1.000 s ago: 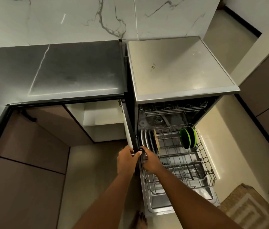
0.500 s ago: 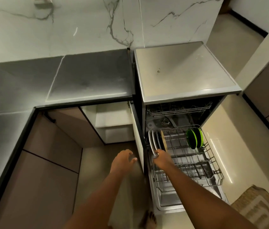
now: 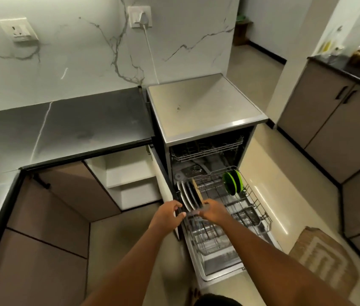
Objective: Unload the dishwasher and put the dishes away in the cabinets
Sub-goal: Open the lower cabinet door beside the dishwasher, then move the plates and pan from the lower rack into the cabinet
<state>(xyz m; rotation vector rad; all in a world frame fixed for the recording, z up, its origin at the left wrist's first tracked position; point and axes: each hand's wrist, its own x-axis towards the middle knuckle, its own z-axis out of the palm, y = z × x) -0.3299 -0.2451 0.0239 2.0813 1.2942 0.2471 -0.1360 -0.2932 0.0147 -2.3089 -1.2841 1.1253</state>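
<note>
We're at the lower rack [image 3: 230, 208] with plates [image 3: 186, 198] upright at its left end — right hand [image 3: 213, 212] pinching the plate edges, left hand [image 3: 168, 214] loose-fingered beside them, holding nothing — so lift straight up, clear of the tines, before swinging toward the open cabinet [image 3: 130, 180].

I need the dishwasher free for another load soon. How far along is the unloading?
Barely started. Done: the dishwasher door is down, the lower rack is pulled out and a cabinet beside it stands open. In hand: both the left hand and right hand are at the standing plates, none lifted yet. Left: those plates, the wooden piece, the green dishes. The upper rack's contents aren't visible.
</note>
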